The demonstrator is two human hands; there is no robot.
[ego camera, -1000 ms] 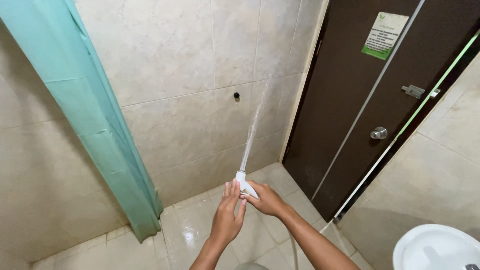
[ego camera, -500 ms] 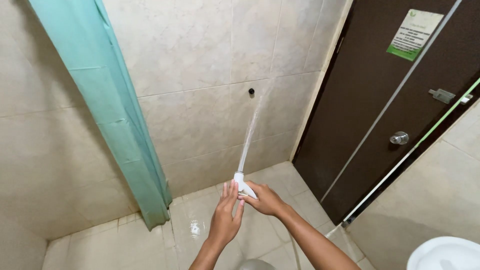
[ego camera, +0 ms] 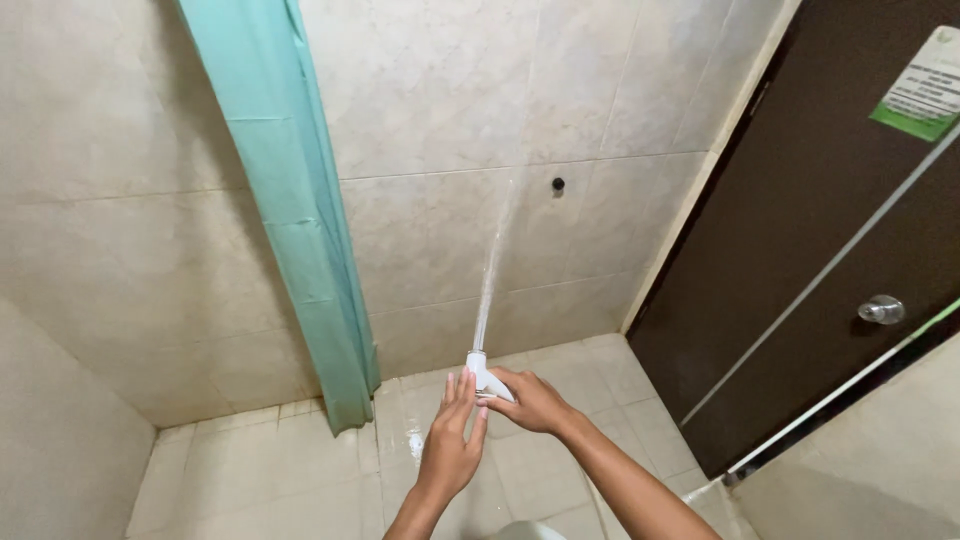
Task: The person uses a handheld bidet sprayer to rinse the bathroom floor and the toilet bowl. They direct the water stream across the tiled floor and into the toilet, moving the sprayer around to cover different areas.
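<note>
White plastic hand sprayer nozzle sits low in the middle of the view, above the wet beige floor tiles, and throws a thin jet of water up at the beige tiled wall. The right hand is wrapped round the sprayer's body, fingers closed on it. The left hand is open, fingers straight and together, its fingertips just beside the nozzle; whether they touch it I cannot tell.

With a wet grip on a small smooth handle, I judge the sprayer could twist or slip, swinging the jet off the wall onto the teal shower curtain or the dark brown door with its round metal knob. The shiny floor looks slick underfoot, so a shifted stance could mean a slide.

The hose behind the sprayer is hidden by the right hand and forearm. A pale rounded shape at the bottom edge is cut off and cannot be identified. The small dark fitting on the wall is too small to make out
</note>
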